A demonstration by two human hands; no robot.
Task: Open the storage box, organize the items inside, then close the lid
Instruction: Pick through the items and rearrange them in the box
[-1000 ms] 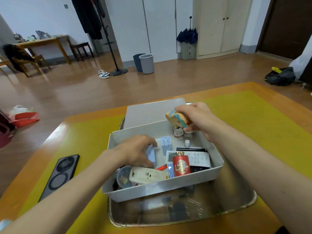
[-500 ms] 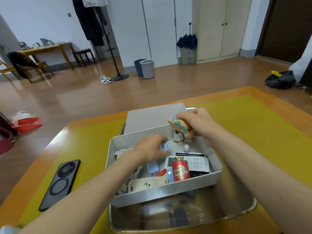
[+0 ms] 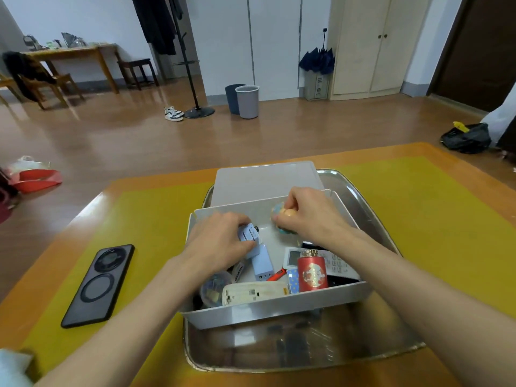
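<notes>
The open white storage box (image 3: 268, 310) stands on a metal tray (image 3: 304, 353). Its lid (image 3: 265, 181) lies flat behind it. My left hand (image 3: 220, 244) is inside the box, gripping a small light-blue plug adapter (image 3: 248, 233). My right hand (image 3: 310, 213) holds a small round blue-and-orange toy (image 3: 283, 216) low at the box's back right. In the box lie a blue power bank (image 3: 262, 263), a red tin (image 3: 312, 273), a white calculator (image 3: 335, 263), a cream power strip (image 3: 255, 293) and a clear round container (image 3: 215, 286).
A black phone (image 3: 99, 284) lies on the yellow mat (image 3: 432, 224) to the left of the tray. The orange table edge (image 3: 167, 178) runs behind the lid. Bins, a coat stand and shoes stand far off on the wooden floor.
My left hand moved back toward the box's far left and took hold of the blue adapter. My right hand lowered the round toy into the box's back corner.
</notes>
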